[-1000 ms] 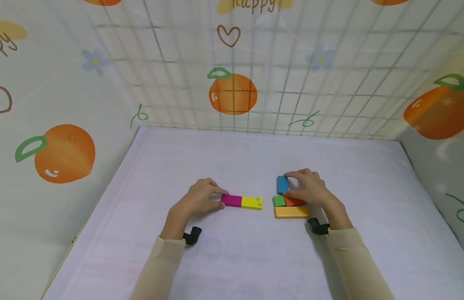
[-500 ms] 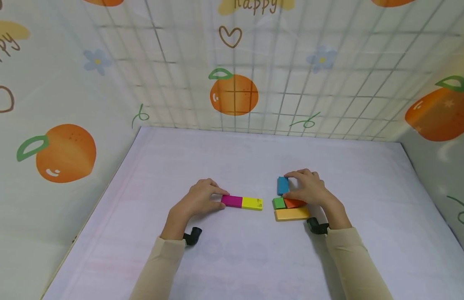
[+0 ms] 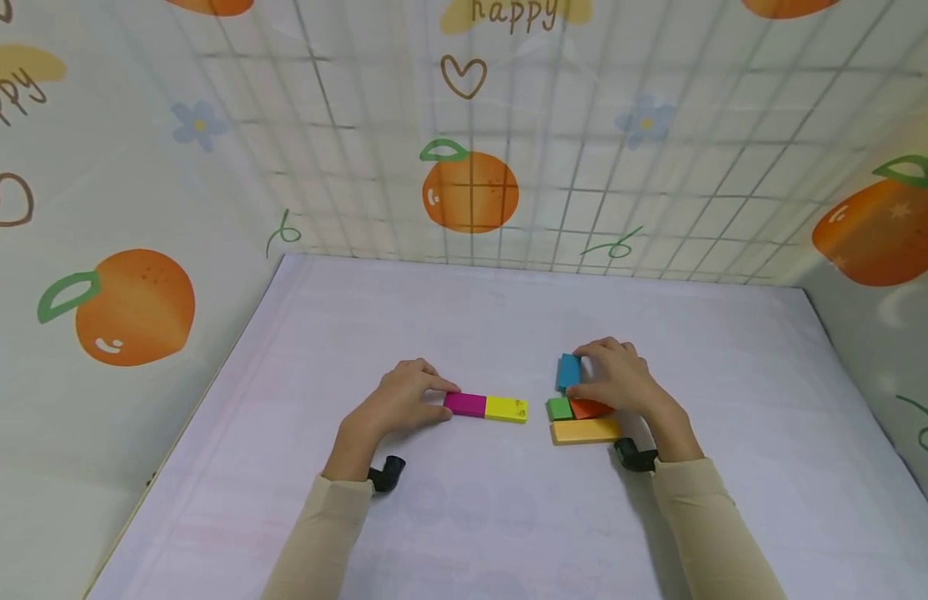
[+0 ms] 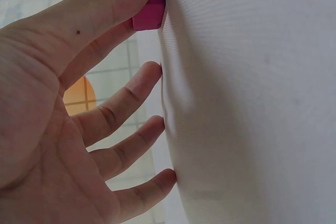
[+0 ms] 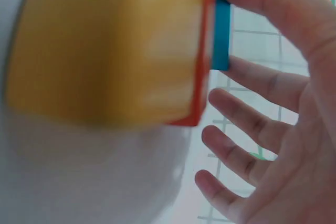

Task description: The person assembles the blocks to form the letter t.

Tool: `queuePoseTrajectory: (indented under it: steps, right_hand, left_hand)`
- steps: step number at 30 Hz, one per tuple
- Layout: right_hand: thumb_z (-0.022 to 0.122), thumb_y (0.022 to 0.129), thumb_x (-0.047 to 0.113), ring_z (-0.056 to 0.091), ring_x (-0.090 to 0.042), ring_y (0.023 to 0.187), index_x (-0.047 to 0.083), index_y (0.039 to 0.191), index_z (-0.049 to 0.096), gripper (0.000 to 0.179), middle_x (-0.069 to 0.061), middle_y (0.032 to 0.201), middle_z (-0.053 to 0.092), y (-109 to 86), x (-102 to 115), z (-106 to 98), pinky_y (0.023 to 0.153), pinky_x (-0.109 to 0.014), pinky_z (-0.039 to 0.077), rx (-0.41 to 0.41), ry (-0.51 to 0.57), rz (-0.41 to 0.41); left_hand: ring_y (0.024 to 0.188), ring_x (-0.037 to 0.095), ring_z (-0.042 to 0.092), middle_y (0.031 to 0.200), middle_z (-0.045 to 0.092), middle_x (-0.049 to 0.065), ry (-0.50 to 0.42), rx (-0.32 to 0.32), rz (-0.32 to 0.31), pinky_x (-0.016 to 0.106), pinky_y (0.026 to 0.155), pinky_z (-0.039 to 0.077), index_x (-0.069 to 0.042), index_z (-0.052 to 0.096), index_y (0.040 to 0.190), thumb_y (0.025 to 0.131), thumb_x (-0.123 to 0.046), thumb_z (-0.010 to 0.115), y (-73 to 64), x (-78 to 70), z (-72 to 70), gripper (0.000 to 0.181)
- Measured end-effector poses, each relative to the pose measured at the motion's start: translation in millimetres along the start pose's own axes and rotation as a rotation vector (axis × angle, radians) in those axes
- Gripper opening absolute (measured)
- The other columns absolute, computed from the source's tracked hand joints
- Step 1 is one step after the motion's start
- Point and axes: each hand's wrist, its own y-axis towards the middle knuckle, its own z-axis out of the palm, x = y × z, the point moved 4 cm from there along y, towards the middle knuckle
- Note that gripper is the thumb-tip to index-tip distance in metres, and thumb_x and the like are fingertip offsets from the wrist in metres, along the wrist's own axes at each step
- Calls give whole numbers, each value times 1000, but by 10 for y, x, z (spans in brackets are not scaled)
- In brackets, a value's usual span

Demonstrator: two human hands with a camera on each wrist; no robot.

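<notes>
My left hand (image 3: 403, 398) pinches the magenta block (image 3: 464, 405) at its left end between thumb and index finger; the other fingertips touch the white surface in the left wrist view. A yellow block (image 3: 506, 408) with small dark marks lies end to end with the magenta one. On the right, my right hand (image 3: 617, 375) holds a blue block (image 3: 569, 372) by its two ends, thumb near, index finger far. Just below the blue block lie a green block (image 3: 559, 409) and a red-orange block (image 3: 589, 408), partly hidden by the hand. An amber block (image 3: 586, 432) lies along their near side.
The white tabletop (image 3: 464, 508) is bounded by a printed curtain (image 3: 358, 150) at the back and sides, with a wire grid showing behind it. A dark wrist camera (image 3: 387, 474) sits at the left wrist, another dark camera (image 3: 634, 456) at the right.
The blue block has turned slightly, its far end now leaning a little right, with my right fingers on it. My left hand and its blocks hold still; the view has shifted slightly.
</notes>
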Motion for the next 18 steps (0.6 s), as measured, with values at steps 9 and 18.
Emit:
queuePoseTrajectory:
  steps: [9, 18]
  right_hand:
    - [81, 81, 40, 41, -40, 121, 11, 133, 62, 62, -18, 138, 51, -51, 193, 6, 97, -63, 37, -32, 80, -43]
    - [83, 82, 37, 42, -38, 122, 10, 131, 63, 60, -16, 137, 53, -83, 531, 75, 98, -59, 38, -45, 129, -114]
  left_hand:
    - [117, 24, 48, 121, 59, 2, -1, 0, 0, 46, 96, 40, -33, 75, 120, 84, -29, 82, -6, -4, 5, 37]
    - [116, 23, 49, 119, 59, 1, 7, -2, 4, 44, 96, 41, -34, 75, 120, 84, -31, 82, 4, 12, 20, 36]
